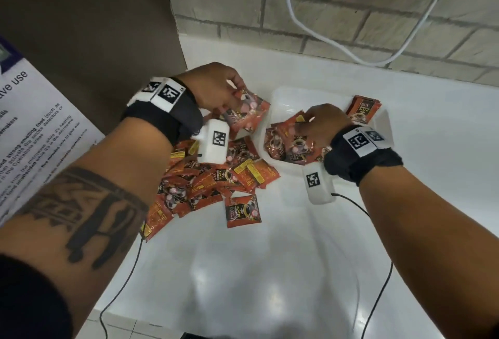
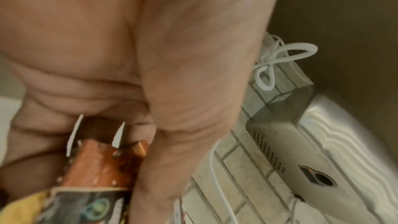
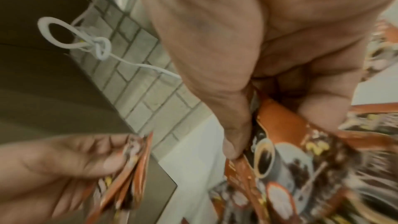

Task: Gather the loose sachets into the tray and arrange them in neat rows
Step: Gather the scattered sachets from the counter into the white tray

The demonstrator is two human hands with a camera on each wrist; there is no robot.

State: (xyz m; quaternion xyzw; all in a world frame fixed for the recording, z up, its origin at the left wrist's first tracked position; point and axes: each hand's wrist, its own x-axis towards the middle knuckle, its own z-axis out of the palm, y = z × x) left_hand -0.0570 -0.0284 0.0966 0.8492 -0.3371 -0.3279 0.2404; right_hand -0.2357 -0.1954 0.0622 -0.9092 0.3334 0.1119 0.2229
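- Head view: the left hand (image 1: 213, 87) pinches a small fan of sachets (image 1: 247, 113) between thumb and curled fingers, holding it above the counter just left of the tray's left rim; the fan's long axis slants from the fingers down toward the tray.
- The right hand (image 1: 321, 122) is inside the tray (image 1: 280, 95), thumb and fingertips closed on a sachet (image 1: 290, 122) lying among a jumble there, all at mixed angles.
- A squared stack of sachets (image 1: 363, 109) leans against the tray's far right corner, labels facing up, long edge running along the right wall.
- The loose pile (image 1: 216, 179) spreads over the white counter (image 1: 270, 271) left of and in front of the tray; one single sachet (image 1: 243, 210) lies apart at its near edge, label up.
- Judgement: gathering is midway and rows are barely begun. The next move likely calls for squaring the held fan, setting it beside the stack, then straightening the jumble.
- A white cable (image 1: 302, 23) hangs on the brick wall behind.
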